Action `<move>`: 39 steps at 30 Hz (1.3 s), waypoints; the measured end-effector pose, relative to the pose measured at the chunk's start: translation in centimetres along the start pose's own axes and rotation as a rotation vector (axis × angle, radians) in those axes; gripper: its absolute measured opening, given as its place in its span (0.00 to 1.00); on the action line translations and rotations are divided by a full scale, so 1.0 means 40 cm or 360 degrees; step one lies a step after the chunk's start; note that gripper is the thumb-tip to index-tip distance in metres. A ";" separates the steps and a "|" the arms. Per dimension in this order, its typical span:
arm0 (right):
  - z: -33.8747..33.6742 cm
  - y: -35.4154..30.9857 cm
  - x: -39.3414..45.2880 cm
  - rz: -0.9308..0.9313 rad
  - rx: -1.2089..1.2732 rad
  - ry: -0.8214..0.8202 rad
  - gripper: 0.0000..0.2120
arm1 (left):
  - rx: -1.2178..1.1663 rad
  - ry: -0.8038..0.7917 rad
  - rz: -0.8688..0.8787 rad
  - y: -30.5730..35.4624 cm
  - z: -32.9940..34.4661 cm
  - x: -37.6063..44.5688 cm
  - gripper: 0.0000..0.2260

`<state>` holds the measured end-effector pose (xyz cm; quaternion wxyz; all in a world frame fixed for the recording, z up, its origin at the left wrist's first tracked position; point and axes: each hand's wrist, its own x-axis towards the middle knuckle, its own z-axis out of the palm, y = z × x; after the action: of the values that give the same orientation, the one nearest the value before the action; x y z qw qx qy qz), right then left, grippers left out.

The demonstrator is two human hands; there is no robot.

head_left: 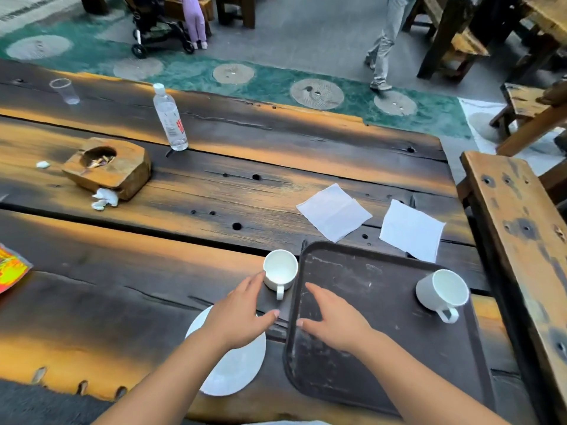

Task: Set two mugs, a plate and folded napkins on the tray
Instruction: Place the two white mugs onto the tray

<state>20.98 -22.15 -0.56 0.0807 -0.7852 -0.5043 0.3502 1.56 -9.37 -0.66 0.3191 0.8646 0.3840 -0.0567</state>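
A dark brown tray [383, 348] lies on the wooden table at the lower right. One white mug [441, 294] stands on the tray's far right corner. A second white mug [279, 271] stands on the table just left of the tray. My left hand [239, 314] is open, its fingertips beside that mug, and hovers over a white plate [236, 366] on the table. My right hand [334, 320] is open, palm down over the tray's left part, holding nothing. Two white napkins [334, 211] [411, 230] lie flat on the table beyond the tray.
A water bottle [170, 118], a wooden ashtray block [107, 167] with crumpled tissue [104, 199], and a clear plastic cup [65, 90] stand farther back. A colourful packet [10, 268] lies at the left edge. A wooden bench [518, 240] runs along the right. People walk beyond the table.
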 end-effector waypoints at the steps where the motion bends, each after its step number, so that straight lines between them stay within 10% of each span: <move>1: 0.005 -0.003 0.020 0.0019 0.0047 0.0010 0.41 | -0.0007 -0.0010 0.0007 -0.013 -0.007 0.020 0.39; 15: 0.011 -0.013 0.223 0.0113 0.0986 -0.0056 0.41 | -0.0527 -0.0297 0.0080 -0.101 0.020 0.256 0.48; 39: 0.006 -0.023 0.304 0.0063 0.0931 -0.0308 0.36 | -0.0993 -0.0360 0.0094 -0.148 0.028 0.300 0.38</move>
<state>23.13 -11.44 -6.01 0.2481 -0.7012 -0.3721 0.5552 5.97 0.48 -8.67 0.6106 0.7242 0.3197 -0.0228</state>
